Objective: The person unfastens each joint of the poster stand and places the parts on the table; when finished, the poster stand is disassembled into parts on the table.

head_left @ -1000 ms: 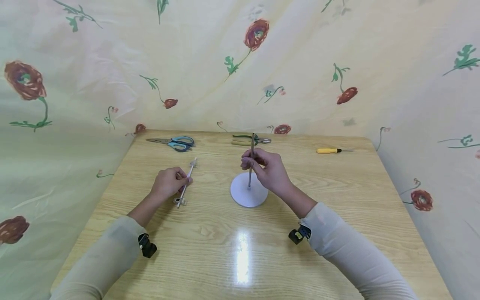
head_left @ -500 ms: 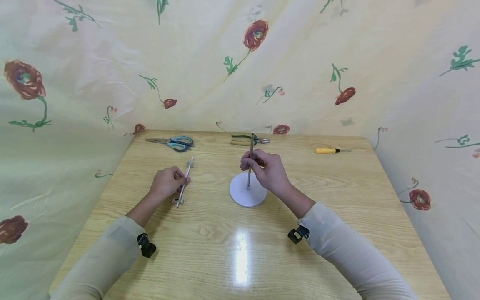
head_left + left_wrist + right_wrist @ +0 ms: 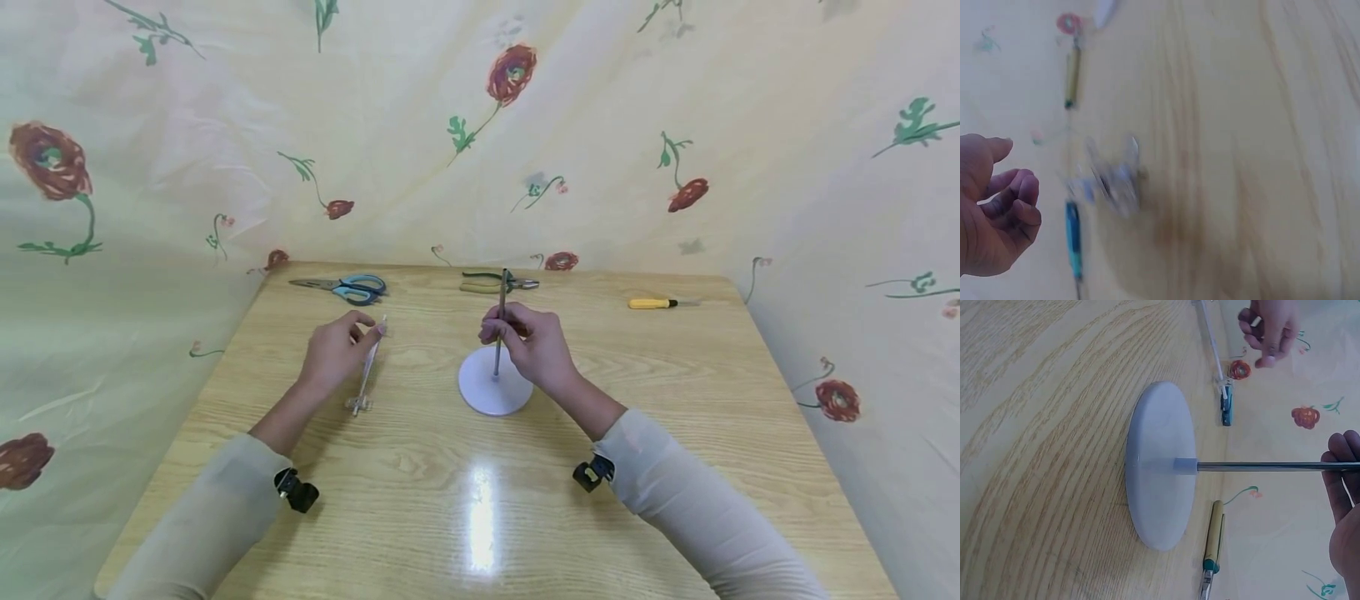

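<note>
My right hand pinches a thin metal rod between thumb and fingers. The rod stands upright in the centre of a round white base, which lies on the table; the right wrist view shows the rod's lower end in a short collar. A slim white rod with clear clip-like pieces near its ends lies to the left. Above it hovers my left hand, fingers loosely bent. The right wrist view shows this left hand apart from the white rod. Motion blurs the clips in the left wrist view.
Blue-handled scissors lie at the table's back left. Pliers rest behind the white base. A yellow screwdriver sits at the back right. Floral cloth hangs behind and along both sides of the wooden table.
My left hand has let go of the white rod and risen slightly up and away from it. The right hand keeps its grip on the metal rod.
</note>
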A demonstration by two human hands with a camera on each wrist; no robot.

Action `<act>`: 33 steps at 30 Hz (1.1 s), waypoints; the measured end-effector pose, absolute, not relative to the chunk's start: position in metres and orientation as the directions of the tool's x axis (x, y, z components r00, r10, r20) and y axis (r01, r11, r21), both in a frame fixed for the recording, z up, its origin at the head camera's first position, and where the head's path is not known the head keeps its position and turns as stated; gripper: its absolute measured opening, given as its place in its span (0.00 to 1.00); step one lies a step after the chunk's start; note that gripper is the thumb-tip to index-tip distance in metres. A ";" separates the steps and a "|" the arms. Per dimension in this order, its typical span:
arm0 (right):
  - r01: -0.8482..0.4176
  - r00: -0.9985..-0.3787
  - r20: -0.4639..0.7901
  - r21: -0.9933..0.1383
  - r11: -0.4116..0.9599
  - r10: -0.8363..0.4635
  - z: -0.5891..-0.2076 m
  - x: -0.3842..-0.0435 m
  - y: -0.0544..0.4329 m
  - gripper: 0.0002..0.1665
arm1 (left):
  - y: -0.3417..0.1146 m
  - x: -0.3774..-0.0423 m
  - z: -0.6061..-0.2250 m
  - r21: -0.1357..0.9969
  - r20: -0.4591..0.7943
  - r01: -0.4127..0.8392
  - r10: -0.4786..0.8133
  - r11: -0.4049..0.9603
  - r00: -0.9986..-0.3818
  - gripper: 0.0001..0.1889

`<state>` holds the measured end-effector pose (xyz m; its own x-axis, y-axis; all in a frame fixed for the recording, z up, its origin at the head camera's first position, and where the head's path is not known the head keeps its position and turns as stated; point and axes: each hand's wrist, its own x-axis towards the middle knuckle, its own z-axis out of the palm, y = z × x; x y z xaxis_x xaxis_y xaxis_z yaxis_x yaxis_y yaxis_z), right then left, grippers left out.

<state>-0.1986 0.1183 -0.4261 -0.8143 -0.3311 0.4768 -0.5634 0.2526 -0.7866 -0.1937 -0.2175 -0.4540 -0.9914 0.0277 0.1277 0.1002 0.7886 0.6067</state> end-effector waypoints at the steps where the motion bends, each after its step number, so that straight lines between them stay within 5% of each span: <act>1: -0.563 -0.814 0.476 -0.788 0.250 -0.332 -0.426 -0.199 0.118 0.04 | -0.212 -0.193 -0.451 0.614 0.140 0.125 0.049 0.779 -0.989 0.19; 8: -0.564 -0.813 0.480 -0.791 0.237 -0.331 -0.430 -0.199 0.118 0.04 | -0.161 -0.189 -0.445 0.634 0.113 0.251 0.233 0.731 -0.966 0.18; 16: -0.568 -0.807 0.483 -0.793 0.222 -0.339 -0.435 -0.201 0.117 0.04 | -0.110 -0.192 -0.459 0.554 -0.032 0.340 0.428 0.760 -0.903 0.31; 22: -0.565 -0.811 0.484 -0.793 0.227 -0.329 -0.436 -0.201 0.117 0.04 | -0.094 -0.205 -0.491 0.536 -0.003 0.467 0.556 0.703 -0.831 0.40; 33: -0.448 -0.876 0.352 -0.848 0.283 -0.331 -0.451 -0.195 0.120 0.11 | -0.083 -0.198 -0.495 0.433 -0.131 0.450 0.548 0.781 -0.826 0.45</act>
